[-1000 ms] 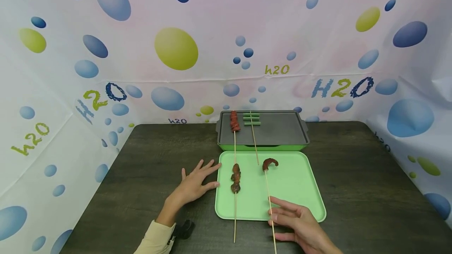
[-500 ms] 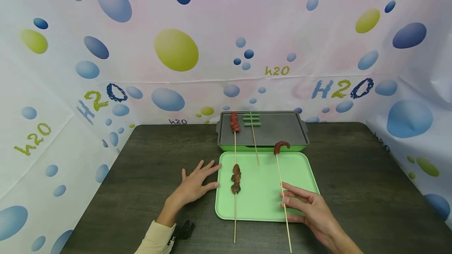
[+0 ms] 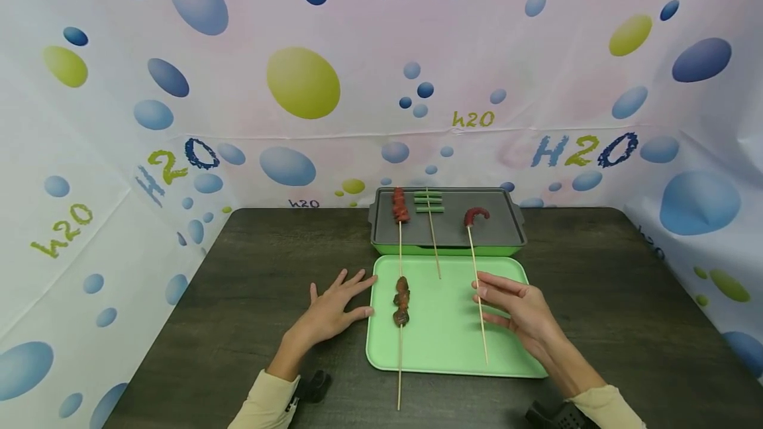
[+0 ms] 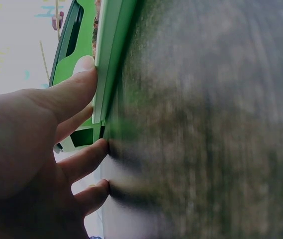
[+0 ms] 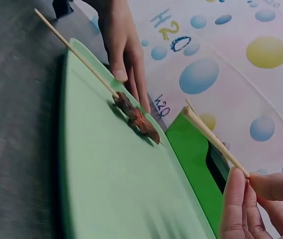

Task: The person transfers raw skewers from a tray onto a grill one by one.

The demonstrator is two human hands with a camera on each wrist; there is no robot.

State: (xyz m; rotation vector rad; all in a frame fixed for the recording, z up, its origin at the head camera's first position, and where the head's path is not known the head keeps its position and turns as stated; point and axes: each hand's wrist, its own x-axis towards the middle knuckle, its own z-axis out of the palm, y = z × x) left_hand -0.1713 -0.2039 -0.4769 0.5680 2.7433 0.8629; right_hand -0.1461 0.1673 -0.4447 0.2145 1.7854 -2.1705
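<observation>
My right hand (image 3: pixel 524 310) pinches the stick of a skewer (image 3: pixel 479 290) between thumb and fingertips, above a light green tray (image 3: pixel 441 349). A curled red-brown piece like a tentacle sits on the skewer's far end, over the right part of a dark grill plate (image 3: pixel 501 234). In the right wrist view the stick's near end (image 5: pixel 211 135) points up and left. With fingers spread, my left hand (image 3: pixel 328 313) rests on the table, its thumb and forefinger at the tray's left rim. A skewer of brown meat chunks (image 3: pixel 402 303) lies on the tray's left side.
On the grill plate lie a skewer of red meat (image 3: pixel 400 207) and a skewer of green vegetable pieces (image 3: pixel 428 209). Their sticks reach over the tray's back edge. The dark wooden table (image 3: pixel 286 237) extends to both sides, and a printed backdrop (image 3: pixel 357 85) stands behind.
My right hand has carried the tentacle skewer forward and to the right, from above the tray to over the grill plate. The left hand has stayed in place.
</observation>
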